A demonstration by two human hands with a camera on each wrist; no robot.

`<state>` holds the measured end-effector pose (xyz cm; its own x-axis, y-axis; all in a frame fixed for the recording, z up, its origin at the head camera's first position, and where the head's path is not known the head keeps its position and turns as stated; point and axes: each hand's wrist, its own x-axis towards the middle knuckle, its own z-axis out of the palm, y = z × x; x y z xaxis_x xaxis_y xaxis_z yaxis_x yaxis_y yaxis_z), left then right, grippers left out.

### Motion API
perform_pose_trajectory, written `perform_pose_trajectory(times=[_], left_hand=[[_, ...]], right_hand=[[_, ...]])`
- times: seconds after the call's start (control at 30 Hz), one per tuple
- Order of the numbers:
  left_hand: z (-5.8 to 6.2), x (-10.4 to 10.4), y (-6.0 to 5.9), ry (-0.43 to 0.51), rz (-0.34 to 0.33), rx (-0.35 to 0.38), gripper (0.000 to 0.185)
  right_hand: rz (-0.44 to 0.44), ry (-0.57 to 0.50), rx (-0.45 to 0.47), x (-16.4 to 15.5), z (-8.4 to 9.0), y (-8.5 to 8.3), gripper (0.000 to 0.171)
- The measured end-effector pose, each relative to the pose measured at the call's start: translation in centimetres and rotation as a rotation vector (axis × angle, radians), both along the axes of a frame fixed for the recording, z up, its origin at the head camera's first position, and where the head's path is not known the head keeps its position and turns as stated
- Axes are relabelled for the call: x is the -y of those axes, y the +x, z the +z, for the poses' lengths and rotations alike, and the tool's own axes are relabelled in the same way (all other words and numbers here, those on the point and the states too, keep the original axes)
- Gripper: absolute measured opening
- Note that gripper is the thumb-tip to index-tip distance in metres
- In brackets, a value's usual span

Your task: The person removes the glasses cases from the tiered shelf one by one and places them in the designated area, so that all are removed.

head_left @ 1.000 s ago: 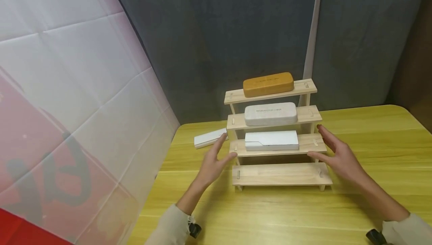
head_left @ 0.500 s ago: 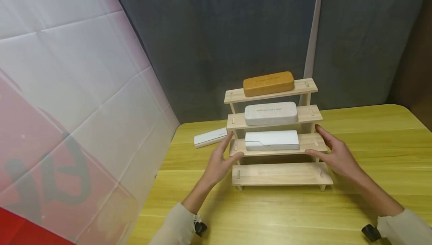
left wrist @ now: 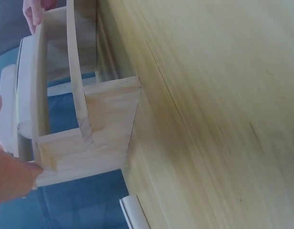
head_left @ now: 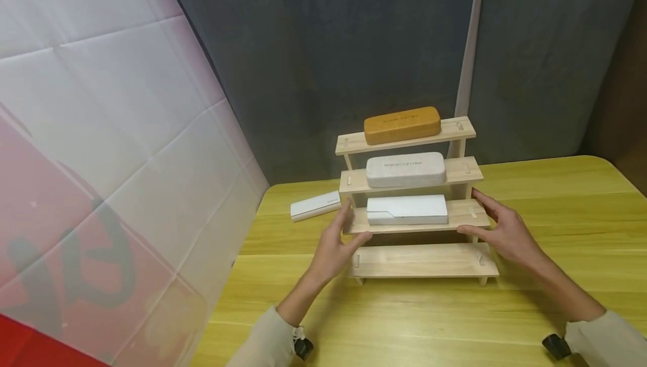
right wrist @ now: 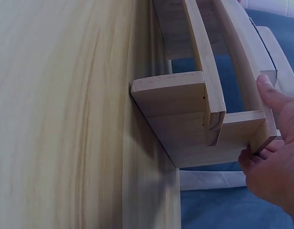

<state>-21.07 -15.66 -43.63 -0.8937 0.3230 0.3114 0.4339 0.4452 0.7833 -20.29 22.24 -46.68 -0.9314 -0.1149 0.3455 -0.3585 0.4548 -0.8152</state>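
Note:
A four-step wooden shelf (head_left: 422, 260) stands on the yellow table (head_left: 556, 198). Its top step carries a brown case (head_left: 401, 125), the second a grey-white case (head_left: 406, 169), the third a white case (head_left: 406, 210); the lowest step is bare. My left hand (head_left: 356, 222) pinches the left end of the third step, thumb at the front edge. My right hand (head_left: 470, 212) pinches the right end the same way. The right wrist view shows my right hand (right wrist: 273, 157) with thumb and curled fingers on the shelf's side panel (right wrist: 185, 114). My left hand (left wrist: 11, 179) touches the other side panel (left wrist: 94, 129).
Another flat white case (head_left: 315, 205) lies on the table just left of the shelf, behind my left hand. A white and red sheet (head_left: 101, 159) hangs along the table's left edge. Dark grey cloth (head_left: 328, 46) closes the back.
Both hands have moved inward from beside the shelf. Their thumbs and fingers now close on the two ends of the third step.

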Motion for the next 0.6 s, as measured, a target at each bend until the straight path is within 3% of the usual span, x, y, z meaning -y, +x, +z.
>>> perform_pose_trajectory(times=[0.23, 0.6], left_hand=[[0.2, -0.4, 0.3, 0.017, -0.018, 0.0, 0.094], [0.2, -1.4, 0.4, -0.04, -0.021, -0.004, 0.092]], right_hand=[[0.001, 0.003, -0.014, 0.0, 0.0, 0.0, 0.093], [0.0, 0.015, -0.004, 0.1, 0.0, 0.0, 0.093]])
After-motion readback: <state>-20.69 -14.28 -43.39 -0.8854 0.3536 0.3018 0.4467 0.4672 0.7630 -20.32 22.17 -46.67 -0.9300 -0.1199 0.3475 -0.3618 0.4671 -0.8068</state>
